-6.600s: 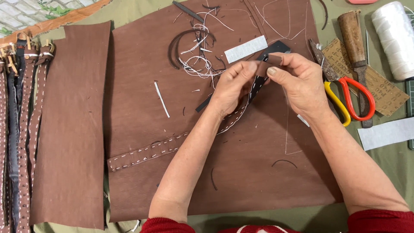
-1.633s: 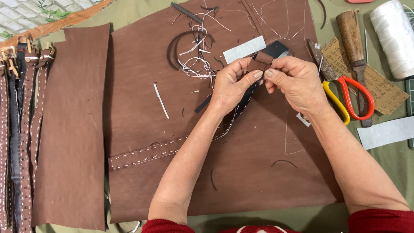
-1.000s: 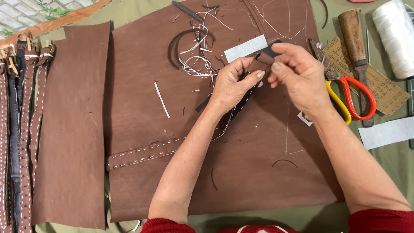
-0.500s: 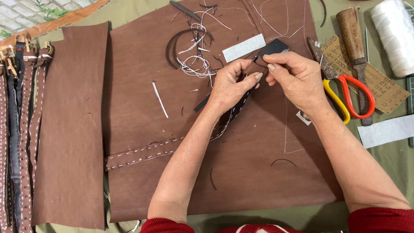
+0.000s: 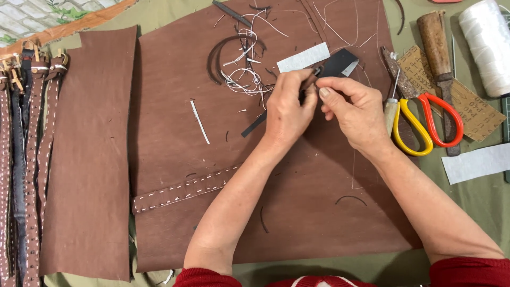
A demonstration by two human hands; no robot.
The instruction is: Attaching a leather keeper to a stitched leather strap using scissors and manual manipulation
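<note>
My left hand (image 5: 287, 111) grips the end of a brown leather strap (image 5: 180, 194) with white stitching; the strap runs from the lower left up under my wrist. My right hand (image 5: 353, 111) pinches the same strap end right beside the left thumb, fingertips touching at the top. What the fingertips pinch is too small to tell. Both hands hover over a large brown leather sheet (image 5: 319, 212). A tangle of white thread (image 5: 244, 79) and a dark curved offcut (image 5: 218, 53) lie just left of my hands.
A narrower leather panel (image 5: 90, 159) and several stitched belts (image 5: 26, 159) lie at left. Scissors with yellow and red handles (image 5: 425, 125), a wooden-handled tool (image 5: 438, 42), a white thread spool (image 5: 486, 42), cardboard and white paper pieces (image 5: 475, 162) sit at right.
My hands have stayed over the strap end with small finger shifts; the right hand's fingertips moved in closer to the left thumb. The strap has shifted slightly.
</note>
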